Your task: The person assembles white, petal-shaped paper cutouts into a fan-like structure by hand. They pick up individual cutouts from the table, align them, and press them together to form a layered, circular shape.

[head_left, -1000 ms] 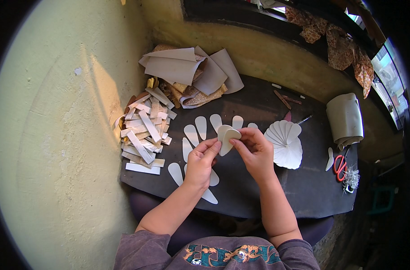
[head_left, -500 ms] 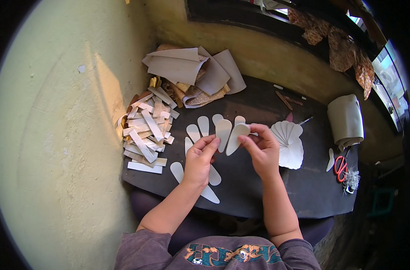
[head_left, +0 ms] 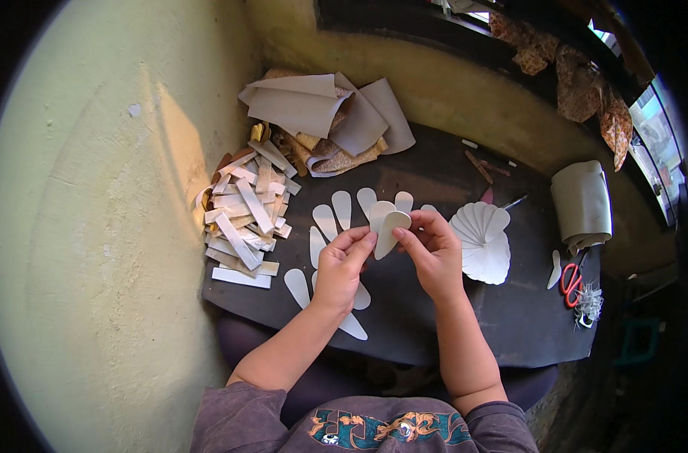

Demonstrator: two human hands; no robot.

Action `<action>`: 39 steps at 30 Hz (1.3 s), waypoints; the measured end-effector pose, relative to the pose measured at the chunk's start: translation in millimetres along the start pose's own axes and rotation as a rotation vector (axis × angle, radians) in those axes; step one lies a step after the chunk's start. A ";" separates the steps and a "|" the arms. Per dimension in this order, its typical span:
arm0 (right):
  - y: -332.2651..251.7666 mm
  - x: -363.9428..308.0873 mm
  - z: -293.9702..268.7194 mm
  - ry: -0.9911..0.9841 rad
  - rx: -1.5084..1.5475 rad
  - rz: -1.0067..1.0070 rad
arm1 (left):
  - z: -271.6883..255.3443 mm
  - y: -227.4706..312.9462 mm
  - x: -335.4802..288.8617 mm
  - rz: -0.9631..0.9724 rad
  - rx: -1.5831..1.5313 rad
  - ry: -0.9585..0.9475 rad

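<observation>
Over the middle of the black tabletop, my left hand (head_left: 342, 268) pinches a white teardrop-shaped piece (head_left: 380, 214) between thumb and fingers. My right hand (head_left: 435, 253) grips a second such piece (head_left: 392, 235), tilted and partly overlapping the first on the nearer side. Several more teardrop pieces (head_left: 325, 220) lie spread in an arc around and beneath my hands, some partly covered by them. Just right of my right hand, a fanned stack of white teardrop pieces (head_left: 482, 249) forms a shell-like round.
Flat pale strips (head_left: 242, 226) are heaped at the left by the wall. Folded sheets of material (head_left: 321, 113) lie at the far left corner. Rightward are a pale roll (head_left: 582, 205), red-handled scissors (head_left: 570, 285) and a tangle of clear threads (head_left: 588, 302). Sticks (head_left: 478, 167) rest near the back edge.
My right hand has moved left with its teardrop piece. The two held pieces, apart before, now overlap.
</observation>
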State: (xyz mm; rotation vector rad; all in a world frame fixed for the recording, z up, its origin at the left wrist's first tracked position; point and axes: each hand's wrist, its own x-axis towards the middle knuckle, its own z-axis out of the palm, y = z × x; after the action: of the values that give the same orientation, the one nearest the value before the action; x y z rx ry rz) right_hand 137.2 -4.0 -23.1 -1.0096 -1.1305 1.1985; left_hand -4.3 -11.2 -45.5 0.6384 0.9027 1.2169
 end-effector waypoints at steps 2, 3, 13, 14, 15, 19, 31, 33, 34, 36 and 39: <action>-0.5 -0.1 0.5 0.005 -0.030 -0.007 | 5.1 1.3 -1.0 0.040 -0.001 0.004; -1.1 -0.2 0.0 0.016 -0.029 -0.003 | 6.7 1.4 -1.2 0.060 -0.001 0.006; -7.5 0.3 -2.5 0.019 -0.079 -0.024 | 4.0 1.3 -1.8 0.076 0.032 -0.002; -7.5 0.0 -1.9 0.015 -0.079 -0.027 | 4.1 1.2 -1.3 0.078 0.028 -0.001; -7.4 -0.6 -1.2 0.015 -0.071 -0.020 | 4.1 1.1 -1.2 0.081 0.023 0.000; -7.3 -0.3 -1.5 0.027 -0.082 -0.006 | 5.2 0.2 -1.5 0.083 0.017 -0.008; -6.0 -0.5 0.6 0.016 -0.112 -0.025 | 3.8 0.8 -2.8 0.081 0.018 -0.032; -5.9 -0.5 1.3 0.020 -0.112 -0.027 | 3.6 1.0 -3.0 0.082 0.021 -0.042; -5.7 -0.5 1.6 0.022 -0.106 -0.028 | 3.7 1.0 -3.1 0.080 0.018 -0.041; -5.3 -0.3 1.7 0.024 -0.100 -0.038 | 4.0 0.8 -3.2 0.076 0.012 -0.039; -4.4 -0.5 1.5 0.034 -0.102 -0.052 | 2.6 -0.2 -2.6 0.068 -0.008 -0.063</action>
State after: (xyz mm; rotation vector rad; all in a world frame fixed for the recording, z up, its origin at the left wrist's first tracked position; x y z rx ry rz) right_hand 136.4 -5.0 -18.6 -1.0676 -1.1941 1.0881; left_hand -2.1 -13.6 -43.7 0.7023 0.8281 1.2538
